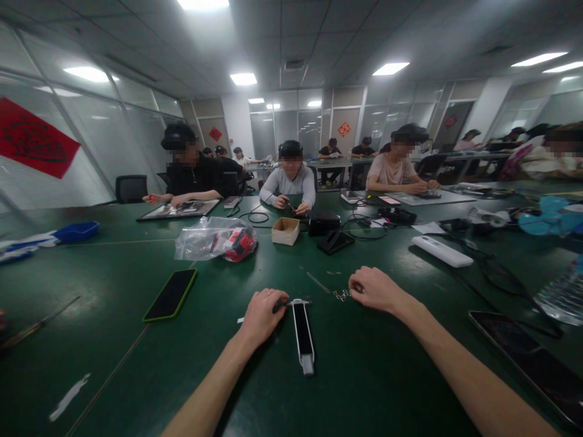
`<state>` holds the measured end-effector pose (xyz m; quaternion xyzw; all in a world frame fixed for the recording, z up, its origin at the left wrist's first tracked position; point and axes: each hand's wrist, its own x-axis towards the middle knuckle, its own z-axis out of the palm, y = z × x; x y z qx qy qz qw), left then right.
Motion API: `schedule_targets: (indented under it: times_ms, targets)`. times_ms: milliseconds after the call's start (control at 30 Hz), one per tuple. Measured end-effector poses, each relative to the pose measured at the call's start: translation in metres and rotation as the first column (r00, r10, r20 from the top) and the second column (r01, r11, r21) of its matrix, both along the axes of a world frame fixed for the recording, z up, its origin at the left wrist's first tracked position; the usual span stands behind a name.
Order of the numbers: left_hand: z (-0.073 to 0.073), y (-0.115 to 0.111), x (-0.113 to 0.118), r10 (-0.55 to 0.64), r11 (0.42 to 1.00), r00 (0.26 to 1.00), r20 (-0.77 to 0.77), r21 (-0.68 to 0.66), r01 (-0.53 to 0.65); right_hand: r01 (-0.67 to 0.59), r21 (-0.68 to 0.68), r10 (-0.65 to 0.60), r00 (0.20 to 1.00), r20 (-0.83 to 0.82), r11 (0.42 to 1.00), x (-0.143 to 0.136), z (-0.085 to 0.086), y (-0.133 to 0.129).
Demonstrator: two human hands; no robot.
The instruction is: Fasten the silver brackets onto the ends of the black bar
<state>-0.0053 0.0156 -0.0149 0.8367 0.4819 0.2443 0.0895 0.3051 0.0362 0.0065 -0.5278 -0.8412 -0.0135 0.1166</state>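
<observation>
A narrow white-framed object with a black inner strip (303, 334) lies on the green table, between my forearms. My left hand (264, 315) is at its upper left end, with thumb and fingertips closed on something too small to make out. Farther right, my right hand (371, 288) rests on the table with its fingers curled and pressed together beside a small cluster of shiny metal pieces (340, 295). Whether those fingertips hold one of the pieces is hidden.
A green-edged phone (172, 295) lies left; a plastic bag with red items (216, 240), a small box (285, 232) and a black stand (336, 241) are ahead. Right are a white device (441, 251), cables and a dark tablet (523, 358). Several people sit beyond.
</observation>
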Motion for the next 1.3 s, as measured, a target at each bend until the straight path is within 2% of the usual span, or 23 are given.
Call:
schedule_targets:
  times_ms: [167, 267, 467, 567, 700, 900, 1133, 1300]
  targets:
    - [0.000, 0.000, -0.001, 0.010, 1.000, 1.000, -0.026, 0.017, -0.010, 0.033, -0.124, -0.030, 0.999, 0.028, 0.992, -0.004, -0.002, 0.002]
    - [-0.001, 0.001, -0.002, 0.006, 1.000, 1.000, -0.029, 0.020, -0.006, 0.055, -0.154, -0.047, 0.997, 0.057, 0.986, -0.007, -0.002, 0.003]
    - [0.001, 0.000, -0.001, -0.014, 1.000, 0.999, -0.035, 0.013, 0.015, 0.106, -0.077, -0.100, 0.992, 0.074, 0.991, -0.013, -0.003, 0.003]
    - [0.003, -0.002, 0.000, -0.010, 1.000, 0.999, -0.031, 0.012, 0.010, 0.115, 0.007, -0.115, 0.993, 0.011, 0.993, -0.022, -0.001, -0.003]
    - [0.004, -0.003, 0.001, -0.013, 1.000, 1.000, -0.029, 0.014, 0.013, 0.019, 0.095, -0.006, 0.991, -0.131, 0.995, -0.054, -0.001, -0.020]
    - [0.006, -0.007, 0.005, -0.006, 0.998, 1.000, -0.017, 0.068, 0.008, -0.204, 0.229, 0.260, 0.934, -0.246, 0.952, -0.105, -0.019, -0.043]
    - [0.013, -0.018, 0.013, -0.109, 0.968, 0.994, 0.030, 0.230, 0.100, -0.188, 0.245, 0.284, 0.845, -0.454, 0.951, -0.103, -0.024, -0.038]
    - [0.011, -0.021, 0.022, -0.161, 0.911, 0.986, -0.041, 0.377, 0.164, -0.257, 0.246, 0.341, 0.844, -0.414, 0.935, -0.103, -0.026, -0.038]
